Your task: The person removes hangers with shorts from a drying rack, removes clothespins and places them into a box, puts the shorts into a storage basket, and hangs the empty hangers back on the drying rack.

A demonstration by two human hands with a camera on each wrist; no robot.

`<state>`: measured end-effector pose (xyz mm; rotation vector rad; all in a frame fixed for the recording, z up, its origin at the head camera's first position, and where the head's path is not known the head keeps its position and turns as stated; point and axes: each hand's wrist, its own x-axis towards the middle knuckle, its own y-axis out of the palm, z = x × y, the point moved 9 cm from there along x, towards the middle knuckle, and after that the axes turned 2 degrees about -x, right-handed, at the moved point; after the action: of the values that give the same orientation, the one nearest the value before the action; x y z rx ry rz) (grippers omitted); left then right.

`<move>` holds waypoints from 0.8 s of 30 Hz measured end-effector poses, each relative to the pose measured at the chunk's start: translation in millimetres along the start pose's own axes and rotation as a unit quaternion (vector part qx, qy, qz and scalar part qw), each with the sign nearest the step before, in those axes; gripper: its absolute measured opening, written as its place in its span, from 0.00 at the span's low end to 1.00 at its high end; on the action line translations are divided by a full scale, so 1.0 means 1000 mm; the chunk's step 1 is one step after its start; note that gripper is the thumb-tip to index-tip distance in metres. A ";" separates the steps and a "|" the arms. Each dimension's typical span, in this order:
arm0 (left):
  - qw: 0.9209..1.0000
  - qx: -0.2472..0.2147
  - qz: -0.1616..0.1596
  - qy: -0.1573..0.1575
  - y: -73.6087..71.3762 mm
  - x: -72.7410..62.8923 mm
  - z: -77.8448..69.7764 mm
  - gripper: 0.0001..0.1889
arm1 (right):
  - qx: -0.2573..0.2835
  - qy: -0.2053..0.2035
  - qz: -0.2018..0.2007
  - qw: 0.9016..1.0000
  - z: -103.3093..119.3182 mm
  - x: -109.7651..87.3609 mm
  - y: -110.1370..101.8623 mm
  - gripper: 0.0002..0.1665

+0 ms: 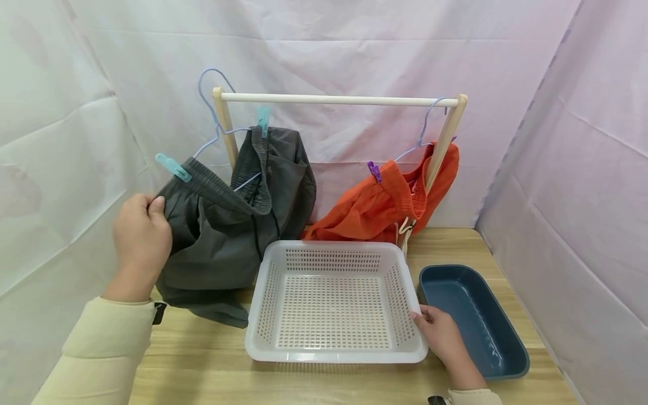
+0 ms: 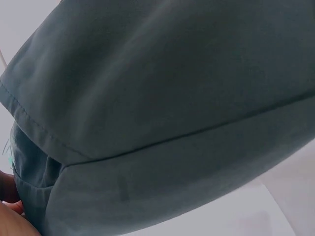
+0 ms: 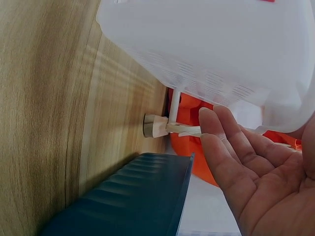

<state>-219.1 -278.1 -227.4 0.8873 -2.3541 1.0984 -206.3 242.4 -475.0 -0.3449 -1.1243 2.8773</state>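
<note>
My left hand pinches the edge of dark grey shorts just below the waistband, thumb on top. A light-blue hanger carries the shorts, with turquoise clothespins at both ends of the waistband. Grey fabric with a hem and a seam fills most of the left wrist view. With its thumb on the rim, my right hand holds the right side of a white perforated basket. Its other fingers extend below the rim outside the basket in the right wrist view.
A wooden rack with a white rail stands behind the basket. Orange shorts hang on its right on another blue hanger, with a purple clothespin. A dark blue tub stands at right. White cloth encloses the table.
</note>
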 end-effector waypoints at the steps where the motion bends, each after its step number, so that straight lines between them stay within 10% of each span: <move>1: 1.000 -0.001 -0.003 0.003 -0.001 -0.001 0.001 0.16 | 0.000 0.000 0.000 1.000 0.000 0.000 0.000 0.26; 24: 0.989 -0.031 -0.126 0.073 -0.041 -0.024 0.029 0.13 | 0.002 0.003 -0.002 1.000 -0.002 0.001 0.000 0.25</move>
<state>-175.4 -312.0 -237.4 1.0122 -2.0786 0.9496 -206.8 243.8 -476.5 -0.3516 -1.1166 2.8733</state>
